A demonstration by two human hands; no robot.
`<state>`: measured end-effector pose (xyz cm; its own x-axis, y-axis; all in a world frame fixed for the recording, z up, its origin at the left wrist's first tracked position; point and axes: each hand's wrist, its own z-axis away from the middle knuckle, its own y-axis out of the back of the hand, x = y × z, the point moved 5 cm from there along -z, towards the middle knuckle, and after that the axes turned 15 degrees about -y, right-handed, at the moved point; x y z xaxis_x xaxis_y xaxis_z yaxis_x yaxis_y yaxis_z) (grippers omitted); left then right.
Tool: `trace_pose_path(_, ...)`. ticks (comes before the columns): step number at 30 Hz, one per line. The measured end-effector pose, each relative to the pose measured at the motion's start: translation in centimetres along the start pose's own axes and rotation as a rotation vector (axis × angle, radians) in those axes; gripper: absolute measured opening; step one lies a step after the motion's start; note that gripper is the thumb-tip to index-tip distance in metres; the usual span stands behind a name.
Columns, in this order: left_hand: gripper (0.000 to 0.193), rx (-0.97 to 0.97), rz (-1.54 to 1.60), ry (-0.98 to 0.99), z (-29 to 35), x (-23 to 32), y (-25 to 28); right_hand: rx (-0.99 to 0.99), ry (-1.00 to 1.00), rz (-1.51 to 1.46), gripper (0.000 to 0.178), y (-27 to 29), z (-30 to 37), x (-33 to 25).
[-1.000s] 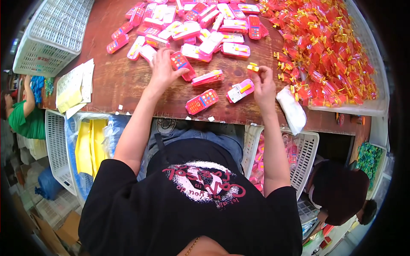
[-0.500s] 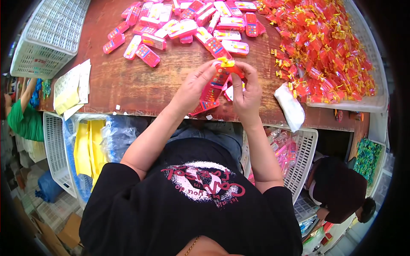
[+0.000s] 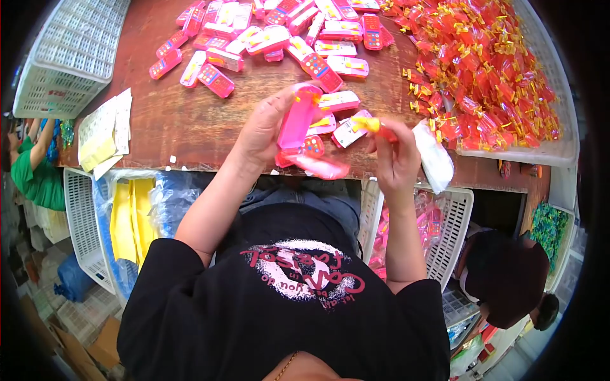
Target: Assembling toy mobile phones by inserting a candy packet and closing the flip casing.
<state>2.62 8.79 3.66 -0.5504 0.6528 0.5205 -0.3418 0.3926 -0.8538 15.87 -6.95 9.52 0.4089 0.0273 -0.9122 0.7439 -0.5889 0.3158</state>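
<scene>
Pink plastic toy phone [image 3: 294, 129] open in your left hand [image 3: 259, 132]

Your dark red-brown wooden bench [image 3: 168, 117] spans the view. On its right side, a broad heap of clear red packets with yellow ends [image 3: 476, 76] fills a shallow white plastic tray [image 3: 567, 136]. At its far left stands a tall white lattice plastic crate [image 3: 67, 54], and toward the far middle lies a loose pile of pink toy phones [image 3: 216, 80], some button side up, others showing white backs with yellow parts. Below the bench edge, at your right forearm, a white slotted plastic basket [image 3: 456, 228] holds more pink pieces.

Pale printed paper sheets [image 3: 105, 130] lie on the left, and a folded white soft bundle [image 3: 435, 159] lies just beside your right hand [image 3: 399, 159].

Your left fingers grasp the open phone above the near part of the bench; its lower half is blurred. Other phones lie just beyond and beneath it, one a white-backed pink phone [image 3: 349, 132]. Your right fingers pinch a small yellow-and-red piece [image 3: 365, 124], too blurred to make out fully. Smallest are the white square chips [image 3: 173, 159] near the bench's front edge.
</scene>
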Motion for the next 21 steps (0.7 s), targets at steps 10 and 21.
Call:
trace_pose_path(10,0.045,-0.082,-0.357,0.073,1.3,-1.0,-1.6,0.042,0.147,0.440,0.028,-1.2,-2.0,-2.1)
trace_pose_path(21,0.036,-0.311,-1.230,-0.559,1.4,1.2,-4.7,-0.096,0.208,0.625,0.041,-1.9,-2.0,-4.6)
